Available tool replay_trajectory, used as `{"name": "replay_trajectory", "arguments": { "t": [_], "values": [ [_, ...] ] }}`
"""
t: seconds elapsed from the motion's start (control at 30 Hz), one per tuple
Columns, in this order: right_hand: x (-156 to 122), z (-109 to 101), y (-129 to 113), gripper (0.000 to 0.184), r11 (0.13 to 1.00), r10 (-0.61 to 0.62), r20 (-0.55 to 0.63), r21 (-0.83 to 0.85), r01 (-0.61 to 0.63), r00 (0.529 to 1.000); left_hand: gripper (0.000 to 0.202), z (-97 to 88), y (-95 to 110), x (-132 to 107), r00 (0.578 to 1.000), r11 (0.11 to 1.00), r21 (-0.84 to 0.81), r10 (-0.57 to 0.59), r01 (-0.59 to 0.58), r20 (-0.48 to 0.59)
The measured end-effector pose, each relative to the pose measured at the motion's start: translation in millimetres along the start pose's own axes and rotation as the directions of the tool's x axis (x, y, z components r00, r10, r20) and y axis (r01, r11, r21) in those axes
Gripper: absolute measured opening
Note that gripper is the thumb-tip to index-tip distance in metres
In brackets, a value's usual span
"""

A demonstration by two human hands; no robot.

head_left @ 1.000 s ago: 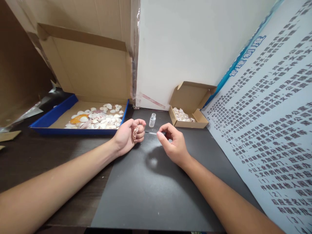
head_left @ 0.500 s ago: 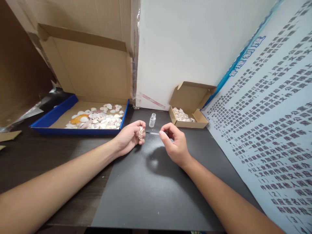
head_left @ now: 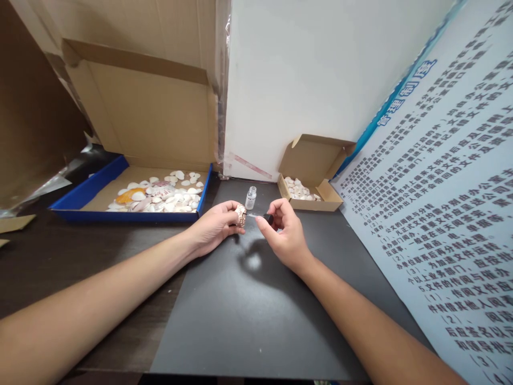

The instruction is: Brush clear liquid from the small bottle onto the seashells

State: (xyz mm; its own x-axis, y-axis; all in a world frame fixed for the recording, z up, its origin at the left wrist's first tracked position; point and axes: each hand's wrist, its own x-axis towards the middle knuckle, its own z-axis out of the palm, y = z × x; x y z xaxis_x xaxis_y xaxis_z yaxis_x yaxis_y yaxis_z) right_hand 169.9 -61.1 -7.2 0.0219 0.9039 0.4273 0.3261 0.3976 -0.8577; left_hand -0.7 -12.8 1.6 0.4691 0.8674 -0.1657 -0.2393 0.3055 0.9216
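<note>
A ridged, brown-and-white seashell [head_left: 241, 215] is pinched in the fingers of my left hand [head_left: 218, 227]. My right hand [head_left: 286, 235] is closed on a small applicator brush [head_left: 267, 218] with a black cap and a thin, pale stem. The stem points left, and its dark tip is at the shell's right side; whether it touches the shell I cannot tell. Just behind my hands an uncapped clear glass bottle [head_left: 250, 198] with a label stands upright on the dark grey mat [head_left: 224, 321].
An open blue-sided cardboard box [head_left: 132, 215] holding many shells, one of them orange, lies at the left. A smaller open brown box [head_left: 320, 204] with pale shells stands behind my right hand. A white panel [head_left: 320, 69] and a printed poster [head_left: 452, 214] border the table.
My left hand has turned the shell and shifted slightly right. In my right hand the black cap has come into view, and the brush tip is now at the shell.
</note>
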Motion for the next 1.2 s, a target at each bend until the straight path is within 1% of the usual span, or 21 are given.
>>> {"name": "replay_trajectory", "arguments": {
  "t": [0.07, 0.27, 0.5, 0.6, 0.73, 0.87, 1.07, 1.13, 1.2],
  "values": [
    [-0.3, -0.2, -0.6, 0.025, 1.000, -0.003, 0.004, -0.009, 0.003, 1.000, 0.016, 0.3, 0.2, -0.2, 1.000, 1.000, 0.006, 0.001, -0.001, 0.006],
    [-0.2, -0.5, -2.0, 0.025, 1.000, -0.013, 0.015, -0.013, 0.013, 1.000, 0.014, 0.3, 0.0, 1.7, 0.999, 0.999, 0.009, 0.052, -0.052, 0.014],
    [0.0, -0.3, -1.3, 0.024, 1.000, -0.024, -0.005, -0.002, 0.024, 1.000, 0.016, -0.2, 0.7, 0.6, 1.000, 1.000, -0.006, 0.024, -0.024, 0.011],
    [-0.1, -0.4, -1.9, 0.024, 1.000, -0.029, -0.005, -0.003, 0.029, 1.000, 0.018, 0.7, 1.3, -0.7, 1.000, 1.000, -0.012, -0.002, 0.002, 0.026],
    [0.2, -0.7, -2.6, 0.023, 0.999, -0.034, -0.011, -0.001, 0.034, 0.999, 0.018, 0.8, 1.2, -1.4, 0.999, 1.000, -0.012, -0.008, 0.008, 0.045],
    [0.3, -0.9, -2.4, 0.023, 0.999, -0.034, -0.012, 0.000, 0.034, 0.999, 0.015, 0.3, 0.7, -1.1, 0.998, 1.000, 0.021, 0.003, -0.004, 0.066],
    [-0.5, -1.6, -3.2, 0.023, 0.999, -0.034, -0.022, -0.003, 0.034, 0.999, 0.014, 1.0, 2.6, -1.9, 0.997, 0.992, 0.101, 0.068, -0.070, 0.025],
    [-0.7, -1.6, -3.9, 0.022, 0.999, -0.037, -0.037, -0.001, 0.037, 0.999, 0.016, 0.6, 2.4, -2.1, 0.998, 0.993, 0.103, 0.060, -0.063, 0.032],
    [-0.6, -1.4, -4.4, 0.021, 0.999, -0.041, -0.056, 0.001, 0.041, 0.998, 0.018, -0.4, 1.3, -1.9, 0.998, 0.997, 0.068, 0.042, -0.046, 0.054]
  ]
}}
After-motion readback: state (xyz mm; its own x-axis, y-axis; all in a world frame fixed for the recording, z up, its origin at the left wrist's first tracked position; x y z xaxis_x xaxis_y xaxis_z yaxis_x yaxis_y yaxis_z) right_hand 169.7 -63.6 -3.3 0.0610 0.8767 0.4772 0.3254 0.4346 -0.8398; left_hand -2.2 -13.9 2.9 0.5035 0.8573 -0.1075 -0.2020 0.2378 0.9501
